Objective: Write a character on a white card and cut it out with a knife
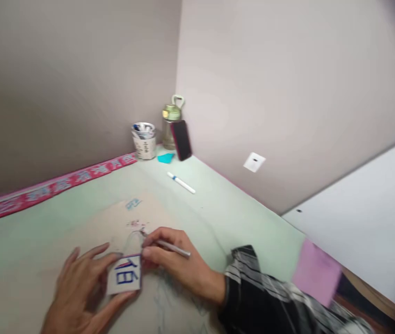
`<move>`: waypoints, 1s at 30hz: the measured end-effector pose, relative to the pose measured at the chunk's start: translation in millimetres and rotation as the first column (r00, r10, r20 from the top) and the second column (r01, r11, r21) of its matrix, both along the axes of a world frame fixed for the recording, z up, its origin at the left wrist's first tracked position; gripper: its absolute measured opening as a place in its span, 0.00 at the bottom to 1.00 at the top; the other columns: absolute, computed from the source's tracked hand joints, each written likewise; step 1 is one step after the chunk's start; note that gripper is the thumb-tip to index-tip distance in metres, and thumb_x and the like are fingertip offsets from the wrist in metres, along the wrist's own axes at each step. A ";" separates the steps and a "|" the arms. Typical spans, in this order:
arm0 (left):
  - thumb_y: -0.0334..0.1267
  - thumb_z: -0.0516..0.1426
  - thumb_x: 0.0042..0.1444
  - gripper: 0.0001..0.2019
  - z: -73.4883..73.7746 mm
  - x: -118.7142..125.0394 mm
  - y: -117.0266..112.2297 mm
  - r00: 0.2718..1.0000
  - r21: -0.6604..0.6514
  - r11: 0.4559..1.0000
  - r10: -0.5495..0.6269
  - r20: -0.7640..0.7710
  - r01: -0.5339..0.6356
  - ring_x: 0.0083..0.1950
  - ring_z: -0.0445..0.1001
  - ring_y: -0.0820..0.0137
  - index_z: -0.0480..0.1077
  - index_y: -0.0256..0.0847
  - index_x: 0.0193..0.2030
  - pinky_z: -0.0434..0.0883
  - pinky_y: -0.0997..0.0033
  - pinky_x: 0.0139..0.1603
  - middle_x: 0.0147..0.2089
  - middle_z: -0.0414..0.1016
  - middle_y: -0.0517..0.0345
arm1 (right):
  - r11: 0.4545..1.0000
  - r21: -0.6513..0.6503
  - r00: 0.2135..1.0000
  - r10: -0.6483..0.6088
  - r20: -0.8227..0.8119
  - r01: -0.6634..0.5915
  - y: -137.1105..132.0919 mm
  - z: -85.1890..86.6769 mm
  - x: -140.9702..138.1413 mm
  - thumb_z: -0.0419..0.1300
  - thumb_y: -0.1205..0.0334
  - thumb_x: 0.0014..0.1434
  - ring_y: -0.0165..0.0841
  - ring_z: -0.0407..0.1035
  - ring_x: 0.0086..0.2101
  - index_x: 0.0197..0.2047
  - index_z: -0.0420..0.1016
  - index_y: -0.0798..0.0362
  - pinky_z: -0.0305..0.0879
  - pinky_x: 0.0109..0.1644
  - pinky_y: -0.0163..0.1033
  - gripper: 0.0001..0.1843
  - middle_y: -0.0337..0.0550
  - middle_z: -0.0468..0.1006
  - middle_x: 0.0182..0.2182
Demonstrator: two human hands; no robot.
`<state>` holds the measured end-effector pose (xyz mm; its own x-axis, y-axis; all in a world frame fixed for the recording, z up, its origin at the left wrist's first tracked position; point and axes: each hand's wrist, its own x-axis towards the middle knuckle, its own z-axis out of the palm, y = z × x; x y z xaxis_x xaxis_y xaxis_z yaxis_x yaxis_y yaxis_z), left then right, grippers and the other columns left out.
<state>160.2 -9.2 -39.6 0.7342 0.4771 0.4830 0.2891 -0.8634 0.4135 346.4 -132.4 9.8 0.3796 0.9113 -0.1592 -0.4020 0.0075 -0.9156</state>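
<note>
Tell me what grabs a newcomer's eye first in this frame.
Near the bottom edge, the left hand steadies a small white card with blue strokes, while the right hand has a pen in its grip, tip on the beige sheet. Behind them, a bright pink strip runs along the wall. A cup, a bottle and a dark phone stand in the far corner.
</note>
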 end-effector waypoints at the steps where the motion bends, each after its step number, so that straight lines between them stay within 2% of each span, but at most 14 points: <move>1: 0.58 0.59 0.55 0.25 3.1 -4.0 1.4 1.000 0.029 0.999 -0.018 -0.016 0.019 0.59 0.70 0.50 0.65 0.48 0.54 0.54 0.39 0.69 0.52 0.76 0.52 | 1.000 0.007 1.000 0.024 0.018 -0.024 0.2 2.5 -0.1 0.73 0.54 0.49 0.27 0.68 0.28 0.34 0.76 0.56 0.64 0.35 0.32 0.17 0.36 0.75 0.27; 6: 0.51 0.62 0.57 0.23 8.7 1.6 0.2 0.996 0.065 0.995 -0.075 -0.049 0.078 0.60 0.68 0.56 0.63 0.47 0.55 0.50 0.45 0.70 0.49 0.76 0.56 | 0.997 0.003 0.997 0.080 0.023 -0.080 1.9 9.1 -5.3 0.73 0.59 0.51 0.26 0.65 0.28 0.35 0.75 0.56 0.62 0.35 0.32 0.14 0.35 0.73 0.26; 11: 0.46 0.63 0.57 0.23 13.7 1.7 -1.7 0.995 0.052 0.995 -0.080 -0.061 0.083 0.62 0.66 0.56 0.62 0.48 0.56 0.50 0.43 0.70 0.49 0.75 0.56 | 0.997 -0.022 0.996 0.080 0.028 -0.080 4.1 3.6 -7.2 0.73 0.58 0.50 0.27 0.66 0.27 0.34 0.73 0.56 0.62 0.33 0.32 0.15 0.35 0.73 0.25; 13: 0.47 0.64 0.55 0.26 16.0 1.2 -2.8 0.998 0.035 0.998 -0.045 -0.049 0.047 0.62 0.67 0.54 0.60 0.48 0.57 0.52 0.42 0.69 0.50 0.74 0.55 | 0.998 -0.025 0.997 0.054 0.051 -0.053 4.2 1.7 -7.4 0.72 0.59 0.51 0.27 0.67 0.27 0.34 0.72 0.55 0.62 0.33 0.32 0.14 0.35 0.73 0.25; 15: 0.48 0.65 0.52 0.29 19.0 1.4 -5.5 0.999 -0.003 0.999 0.036 -0.013 -0.036 0.58 0.69 0.52 0.60 0.47 0.57 0.59 0.41 0.65 0.48 0.74 0.54 | 0.999 -0.024 0.996 0.027 0.080 -0.025 3.7 1.1 -8.4 0.71 0.59 0.52 0.28 0.67 0.28 0.34 0.72 0.54 0.62 0.34 0.33 0.13 0.35 0.73 0.25; 17: 0.49 0.64 0.52 0.27 22.3 2.2 -10.0 0.991 -0.104 0.985 0.135 -0.006 -0.135 0.54 0.72 0.53 0.60 0.48 0.55 0.67 0.44 0.57 0.46 0.74 0.55 | 1.000 -0.024 0.994 0.000 0.113 0.003 2.7 1.9 -10.1 0.70 0.60 0.53 0.29 0.67 0.28 0.33 0.71 0.54 0.62 0.34 0.33 0.12 0.35 0.73 0.26; 20: 0.48 0.61 0.54 0.22 26.4 4.7 -18.5 0.973 -0.362 0.903 0.207 -0.103 -0.231 0.48 0.75 0.57 0.61 0.50 0.53 0.73 0.53 0.49 0.45 0.74 0.58 | 0.999 -0.021 0.982 -0.027 0.186 0.032 0.8 3.3 -12.5 0.69 0.62 0.55 0.28 0.66 0.29 0.32 0.71 0.54 0.61 0.33 0.32 0.10 0.35 0.72 0.26; 23: 0.51 0.60 0.53 0.23 28.1 8.0 -24.5 0.963 -0.572 0.776 0.189 -0.191 -0.266 0.47 0.76 0.59 0.60 0.50 0.54 0.73 0.55 0.50 0.46 0.75 0.58 | 0.999 -0.021 0.968 -0.022 0.252 0.028 -1.4 2.2 -13.6 0.68 0.63 0.56 0.28 0.65 0.29 0.33 0.72 0.54 0.61 0.34 0.32 0.08 0.35 0.72 0.27; 26: 0.52 0.61 0.52 0.26 29.3 10.2 -26.2 0.961 -0.666 0.693 0.166 -0.222 -0.274 0.52 0.74 0.59 0.58 0.51 0.55 0.70 0.55 0.55 0.50 0.74 0.57 | 1.000 -0.028 0.953 0.010 0.304 -0.001 -4.0 0.5 -14.1 0.67 0.63 0.57 0.29 0.65 0.30 0.34 0.72 0.54 0.60 0.34 0.33 0.07 0.35 0.72 0.28; 30: 0.51 0.61 0.51 0.22 35.5 10.8 -25.7 0.969 -0.734 0.634 0.122 -0.214 -0.242 0.55 0.73 0.58 0.60 0.50 0.49 0.68 0.56 0.56 0.50 0.75 0.57 | 0.998 -0.026 0.928 0.058 0.367 -0.052 -6.7 3.7 -16.3 0.65 0.65 0.58 0.28 0.64 0.30 0.34 0.72 0.54 0.60 0.34 0.32 0.05 0.35 0.71 0.28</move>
